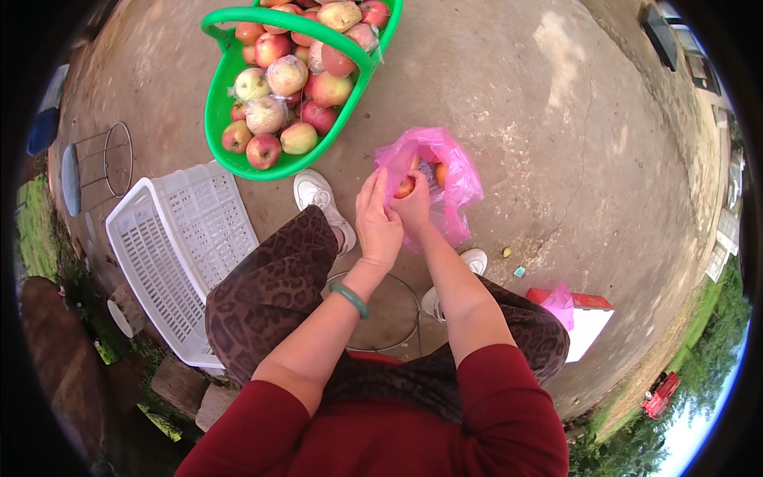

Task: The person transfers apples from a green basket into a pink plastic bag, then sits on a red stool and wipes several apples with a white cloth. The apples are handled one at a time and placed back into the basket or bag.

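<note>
A pink plastic bag [464, 179] stands on the concrete before me with its mouth up, and several apples show inside. My left hand [380, 223] grips the bag's near left rim, a green bangle on that wrist. Inside the mouth, my right hand [412, 206] has its fingers around a red apple [404, 187]; the palm side is hidden. Deeper in the bag lies an orange-red apple [441, 174]. Beyond my left hand sits a green plastic basket [213, 134] with an arched handle, heaped with red and yellow apples [264, 151], some wrapped in clear film.
At my left a white slatted plastic crate [158, 268] lies tipped, with a metal-legged stool [71, 179] farther off. A red and white box [587, 325] with a pink bag [559, 305] on it stands by my right knee. Small litter [520, 272] dots the concrete floor [536, 149].
</note>
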The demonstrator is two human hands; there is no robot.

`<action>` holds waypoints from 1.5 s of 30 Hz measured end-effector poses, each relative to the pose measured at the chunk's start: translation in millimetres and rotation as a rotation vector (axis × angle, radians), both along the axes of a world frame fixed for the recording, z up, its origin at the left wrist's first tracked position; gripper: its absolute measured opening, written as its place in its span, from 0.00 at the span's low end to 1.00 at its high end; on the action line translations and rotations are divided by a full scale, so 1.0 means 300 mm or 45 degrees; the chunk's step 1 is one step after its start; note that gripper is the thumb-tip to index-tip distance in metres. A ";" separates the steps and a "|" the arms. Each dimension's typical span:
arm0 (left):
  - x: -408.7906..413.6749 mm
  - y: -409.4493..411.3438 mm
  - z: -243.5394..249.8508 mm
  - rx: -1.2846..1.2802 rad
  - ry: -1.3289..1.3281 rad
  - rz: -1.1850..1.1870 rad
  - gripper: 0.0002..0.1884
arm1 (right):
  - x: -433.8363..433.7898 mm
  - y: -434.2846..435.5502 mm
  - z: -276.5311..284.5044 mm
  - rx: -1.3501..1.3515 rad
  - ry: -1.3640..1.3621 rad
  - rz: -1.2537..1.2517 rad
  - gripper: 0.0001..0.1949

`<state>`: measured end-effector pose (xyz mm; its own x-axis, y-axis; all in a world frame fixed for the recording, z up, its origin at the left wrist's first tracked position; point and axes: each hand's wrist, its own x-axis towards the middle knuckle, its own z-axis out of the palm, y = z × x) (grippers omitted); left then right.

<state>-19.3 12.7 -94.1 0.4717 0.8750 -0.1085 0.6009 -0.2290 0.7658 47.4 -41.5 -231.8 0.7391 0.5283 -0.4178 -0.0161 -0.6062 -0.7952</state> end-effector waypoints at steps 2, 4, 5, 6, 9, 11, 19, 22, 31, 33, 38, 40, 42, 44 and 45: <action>-0.002 0.004 -0.002 -0.025 -0.034 0.025 0.36 | -0.018 0.029 0.004 -0.100 -0.082 0.165 0.38; -0.007 0.008 -0.006 -0.040 -0.054 0.045 0.36 | -0.026 0.044 0.002 -0.144 -0.161 0.327 0.37; -0.010 0.008 -0.008 -0.043 -0.058 0.055 0.36 | -0.027 0.049 0.002 -0.140 -0.199 0.409 0.36; -0.010 0.011 -0.011 -0.044 -0.064 0.059 0.36 | -0.025 0.055 -0.007 -0.134 -0.242 0.486 0.35; -0.009 0.017 -0.018 -0.086 -0.104 0.094 0.37 | -0.018 0.090 -0.024 -0.110 -0.431 0.656 0.29; -0.019 0.021 -0.027 -0.063 -0.099 0.105 0.38 | -0.015 0.107 0.001 -0.047 -0.391 0.688 0.26; -0.018 0.028 -0.033 -0.057 -0.119 0.138 0.38 | -0.029 0.131 -0.030 -0.318 -0.502 0.770 0.22; -0.012 0.037 -0.034 -0.052 -0.144 0.154 0.37 | -0.027 0.137 -0.038 -0.294 -0.558 0.764 0.22; -0.005 0.075 -0.049 0.005 -0.098 0.205 0.35 | 0.065 0.056 -0.011 -0.019 -0.304 0.839 0.35; -0.003 0.081 -0.045 0.002 -0.097 0.202 0.35 | 0.073 0.050 -0.023 -0.036 -0.274 0.781 0.35; 0.002 0.074 -0.036 0.031 -0.046 0.161 0.34 | 0.079 0.039 -0.035 -0.070 -0.241 0.651 0.35; 0.004 0.067 -0.030 0.003 -0.048 0.162 0.34 | 0.079 0.031 -0.022 -0.111 -0.246 0.603 0.34; 0.007 0.066 -0.026 -0.025 -0.046 0.180 0.34 | 0.085 0.029 -0.007 -0.173 -0.261 0.635 0.32; 0.010 0.064 -0.019 -0.015 -0.047 0.195 0.33 | 0.102 0.007 0.023 -0.223 -0.307 0.731 0.29; 0.005 0.065 -0.020 -0.029 -0.053 0.205 0.33 | 0.114 -0.002 0.060 -0.234 -0.344 0.824 0.28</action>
